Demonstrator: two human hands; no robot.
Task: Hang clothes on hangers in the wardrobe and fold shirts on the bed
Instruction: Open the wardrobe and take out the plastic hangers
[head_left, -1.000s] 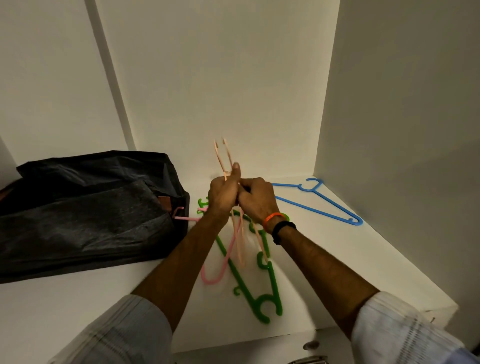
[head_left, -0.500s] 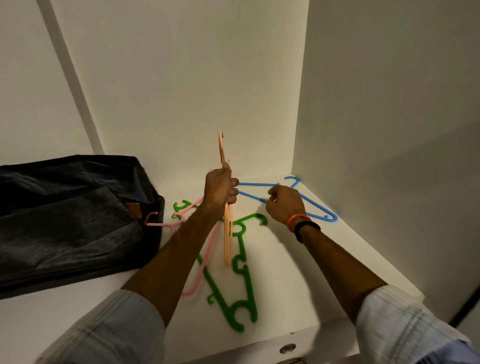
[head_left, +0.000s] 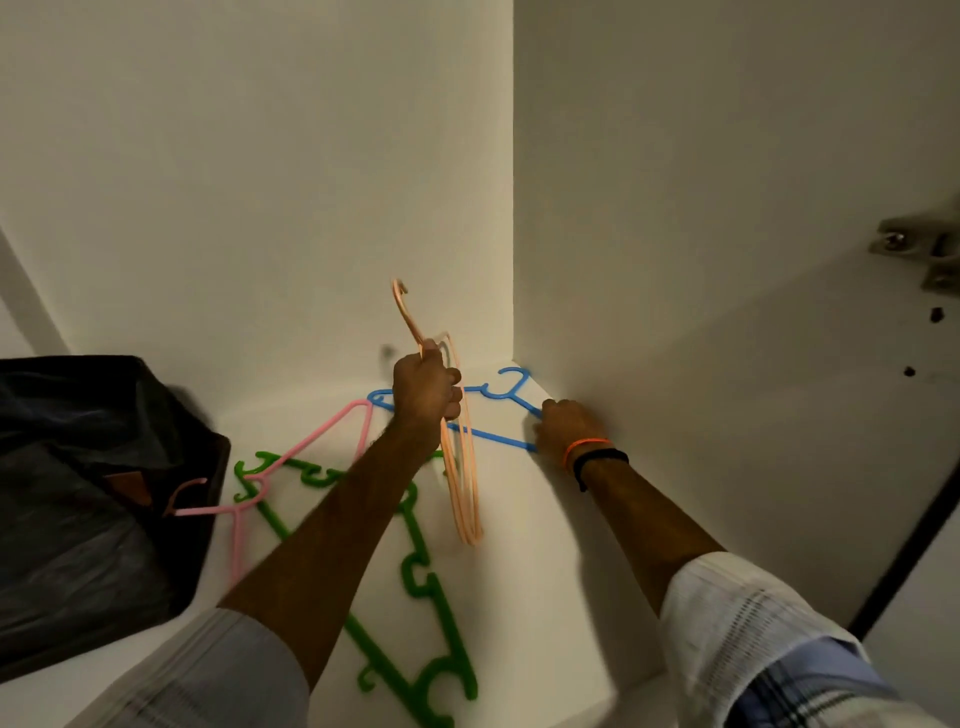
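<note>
Two thin orange hangers (head_left: 460, 467) hang from gripping left hand (head_left: 423, 387); right hand (head_left: 563, 426) pinches blue hanger (head_left: 488, 434).

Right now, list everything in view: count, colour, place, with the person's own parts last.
orange hangers: at least two, exact count unclear, pale orange, held upright above the shelf by the left hand.
blue hanger: one, blue, lying in the back right corner of the shelf.
pink hanger: one, pink, lying on the shelf beside the bag.
green hangers: apparently two, green, lying overlapped mid-shelf.
bag: one, black, left side of the shelf.
shelf: one, white, inside the wardrobe.
hinge: one, metal, right panel.
wristbands: two, orange and black, right wrist.
left hand: grips the orange hangers.
right hand: holds the blue hanger's end.
</note>
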